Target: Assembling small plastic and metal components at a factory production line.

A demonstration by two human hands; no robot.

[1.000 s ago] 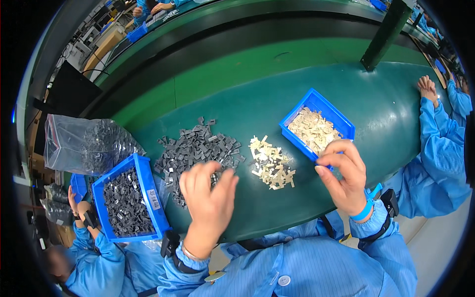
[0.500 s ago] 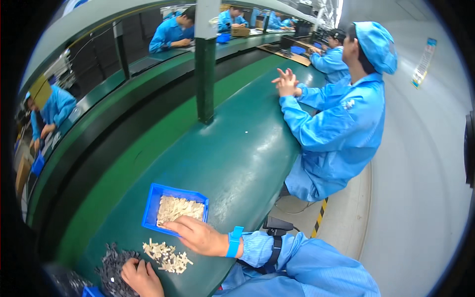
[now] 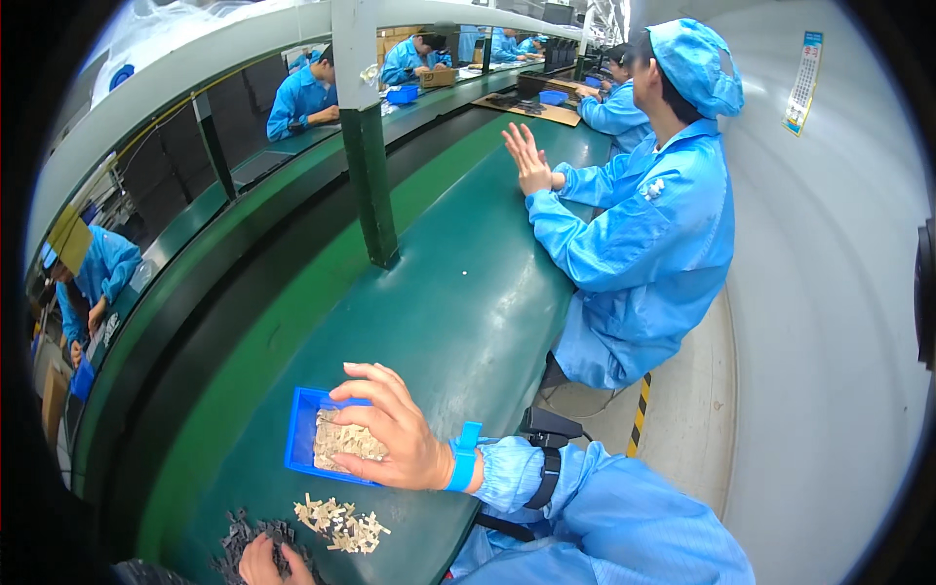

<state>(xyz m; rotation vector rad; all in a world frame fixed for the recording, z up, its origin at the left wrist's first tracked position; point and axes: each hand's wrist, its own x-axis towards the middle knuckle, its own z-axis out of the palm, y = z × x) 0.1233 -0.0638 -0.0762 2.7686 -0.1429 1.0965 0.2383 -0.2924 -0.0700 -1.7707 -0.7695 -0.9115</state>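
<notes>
The right hand (image 3: 405, 447) has its grip released, the fingers spread and curved well apart from the thumb, and nothing shows between them. It is over the near right part of a blue bin (image 3: 301, 421) filled with small pale pieces (image 3: 341, 445); whether the fingertips touch them I cannot tell. The left hand (image 3: 270, 564), cut off by the lower edge, rests at a heap of dark grey pieces (image 3: 242, 538), and I cannot tell whether its grip has closed on one. Between that heap and the bin, nearer the person, lies a loose scatter of pale strips (image 3: 343, 526). A bright blue wrist strap (image 3: 465, 456) circles the right wrist, with a black device (image 3: 549, 427) strapped farther up the light blue sleeve (image 3: 509, 474). All the pieces and the bin are on a green table (image 3: 439, 322) that runs away from the person. A post (image 3: 367, 195), pale above and dark green below, stands at its far side. To the right, a co-worker (image 3: 648, 244) in blue cap and coat sits with both hands raised close together over the table, near yellow and black floor tape (image 3: 639, 417)
</notes>
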